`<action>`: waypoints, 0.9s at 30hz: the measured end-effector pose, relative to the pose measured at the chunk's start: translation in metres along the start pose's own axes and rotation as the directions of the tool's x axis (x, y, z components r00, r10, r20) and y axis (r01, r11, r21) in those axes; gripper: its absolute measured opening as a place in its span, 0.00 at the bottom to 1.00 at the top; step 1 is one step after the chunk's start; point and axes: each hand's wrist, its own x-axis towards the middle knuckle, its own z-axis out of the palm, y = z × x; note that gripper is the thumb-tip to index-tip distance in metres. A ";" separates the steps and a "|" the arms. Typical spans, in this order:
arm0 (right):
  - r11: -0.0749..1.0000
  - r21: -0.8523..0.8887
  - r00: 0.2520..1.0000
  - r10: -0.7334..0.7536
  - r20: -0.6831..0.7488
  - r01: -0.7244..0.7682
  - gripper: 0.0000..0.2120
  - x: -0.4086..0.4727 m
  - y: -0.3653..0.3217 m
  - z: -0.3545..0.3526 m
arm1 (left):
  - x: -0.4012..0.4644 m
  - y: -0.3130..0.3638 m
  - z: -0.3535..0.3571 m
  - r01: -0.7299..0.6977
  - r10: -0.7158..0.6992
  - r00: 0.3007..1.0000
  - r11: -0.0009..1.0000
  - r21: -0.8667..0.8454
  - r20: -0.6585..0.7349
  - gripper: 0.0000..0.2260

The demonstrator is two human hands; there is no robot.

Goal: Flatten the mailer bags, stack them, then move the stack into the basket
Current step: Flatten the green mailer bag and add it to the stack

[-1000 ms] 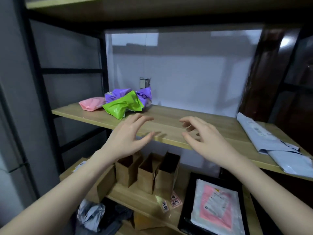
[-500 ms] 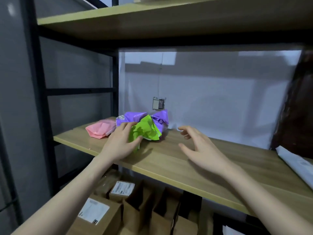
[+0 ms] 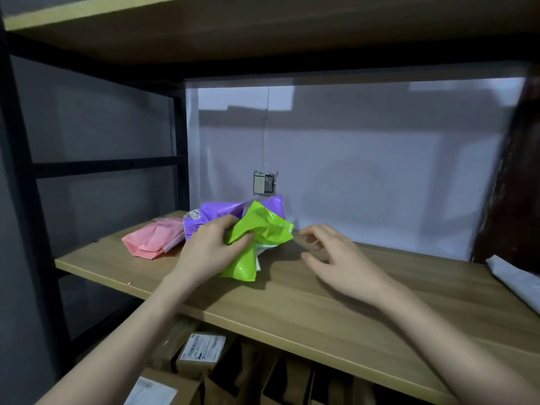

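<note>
The left hand [image 3: 210,249] has its fingers curled into the crumpled green mailer bag [image 3: 260,238], gripping it near the back of the wooden shelf [image 3: 292,305]. The right hand [image 3: 336,261] hovers just beside it, fingers loosely spread and holding nothing. A purple mailer bag [image 3: 222,210] sits bunched behind the green one, a pink mailer bag [image 3: 155,239] to its left. This looks like the very start: nothing flattened yet. Next, I'd guess, both hands must spread the green bag flat on bare shelf. No basket is in sight.

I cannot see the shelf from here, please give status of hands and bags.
Left hand grips crumpled green mailer bag. Right hand open, holding nothing. Purple bag, pink bag untouched. Nothing blocking.
</note>
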 end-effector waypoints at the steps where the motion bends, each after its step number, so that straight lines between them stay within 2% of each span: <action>1: 1.000 0.007 1.000 0.026 -0.017 -0.026 0.11 -0.003 0.001 -0.003 | -0.002 0.008 0.001 0.001 -0.002 1.000 0.996 -0.089 -0.008 0.12; 4: 0.983 0.099 0.984 0.164 -0.065 -0.157 0.13 -0.012 0.005 -0.015 | -0.008 0.039 0.006 0.024 -0.009 0.999 0.924 -0.383 0.042 0.09; 7: 0.947 0.223 0.955 0.265 -0.137 -0.230 0.22 -0.024 0.011 -0.031 | -0.013 0.071 0.012 0.118 0.046 0.973 0.747 -0.654 0.228 0.09; 9: 0.941 0.263 0.938 0.271 -0.214 -0.212 0.23 -0.032 0.015 -0.047 | -0.015 0.089 0.017 0.191 0.103 0.934 0.663 -0.724 0.341 0.10; 11: 0.923 0.350 0.941 0.252 -0.227 -0.163 0.16 -0.039 0.019 -0.066 | -0.020 0.104 0.023 0.262 0.169 0.887 0.585 -0.768 0.431 0.11; 12: 0.908 0.392 0.950 0.240 -0.201 -0.146 0.12 -0.042 0.022 -0.074 | -0.022 0.108 0.028 0.301 0.199 0.861 0.543 -0.784 0.469 0.12; 14: 0.911 0.385 0.960 0.226 -0.164 -0.149 0.11 -0.050 0.029 -0.088 | -0.025 0.119 0.037 0.378 0.242 0.815 0.466 -0.800 0.527 0.13; 17: 0.942 0.296 0.960 0.215 -0.179 -0.156 0.13 -0.063 0.037 -0.100 | -0.033 0.136 0.047 0.441 0.334 0.744 0.407 -0.800 0.579 0.12; 19: 0.937 0.315 0.967 0.207 -0.147 -0.152 0.08 -0.071 0.039 -0.105 | -0.040 0.152 0.051 0.483 0.356 0.714 0.373 -0.792 0.603 0.12; 21: 0.925 0.339 0.960 0.234 -0.151 -0.172 0.06 -0.077 0.041 -0.111 | -0.041 0.163 0.055 0.474 0.267 0.763 0.387 -0.791 0.588 0.13; 23: 0.932 0.298 0.927 0.283 -0.246 -0.205 0.10 -0.082 0.046 -0.117 | -0.036 0.165 0.062 0.461 0.170 0.790 0.469 -0.753 0.589 0.12; 25: 0.946 0.185 0.875 0.317 -0.367 -0.265 0.11 -0.087 0.048 -0.123 | -0.030 0.164 0.067 0.581 0.072 0.715 0.494 -0.647 0.696 0.21; 27: 0.944 0.119 0.831 0.326 -0.450 -0.306 0.11 -0.093 0.049 -0.128 | -0.030 0.163 0.068 0.659 0.055 0.639 0.476 -0.582 0.767 0.28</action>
